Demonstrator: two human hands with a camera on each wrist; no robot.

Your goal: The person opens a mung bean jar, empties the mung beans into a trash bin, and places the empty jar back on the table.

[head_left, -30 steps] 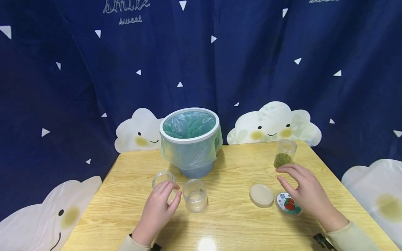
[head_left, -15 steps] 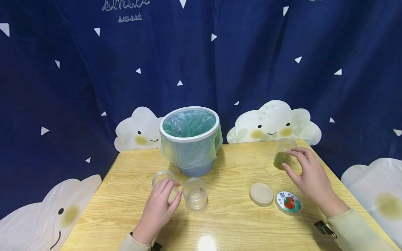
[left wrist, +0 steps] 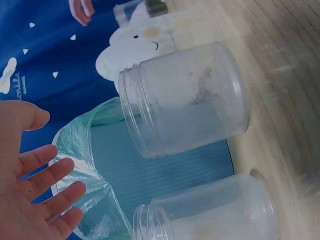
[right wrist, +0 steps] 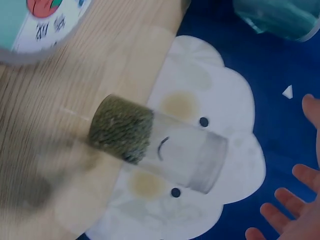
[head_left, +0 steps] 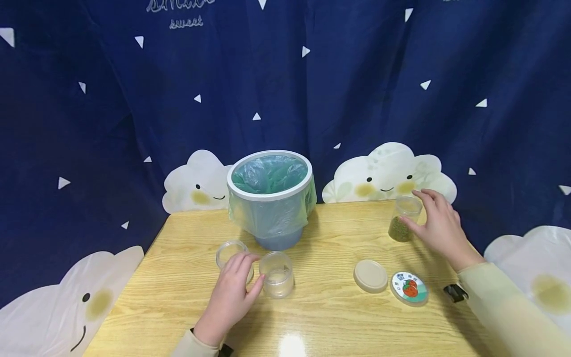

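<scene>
My left hand [head_left: 232,290] hovers with spread fingers just left of an empty clear plastic jar [head_left: 276,277], uncapped and with a small dark mark on its side. In the left wrist view a gap separates the fingers from that jar [left wrist: 185,100]. Partly hidden behind the same hand is a second clear jar [head_left: 229,248]. At the back right, my right hand [head_left: 439,228] reaches beside an uncapped clear jar [head_left: 399,229], thumb overlapping it in the head view. Small green beans or grains [right wrist: 122,130] fill its lower part. The right wrist view has these fingers apart from the jar.
A bin [head_left: 269,197] with a white rim and green plastic liner stands at the back of the wooden table [head_left: 325,317]. Front right lie a beige lid [head_left: 371,276] and a lid with a tomato picture [head_left: 409,288]. Behind hangs a blue curtain [head_left: 366,74].
My right hand has moved up and away from me, from above the tomato lid to beside the jar of green grains. My left hand has stayed nearly in place, fingers spreading slightly.
</scene>
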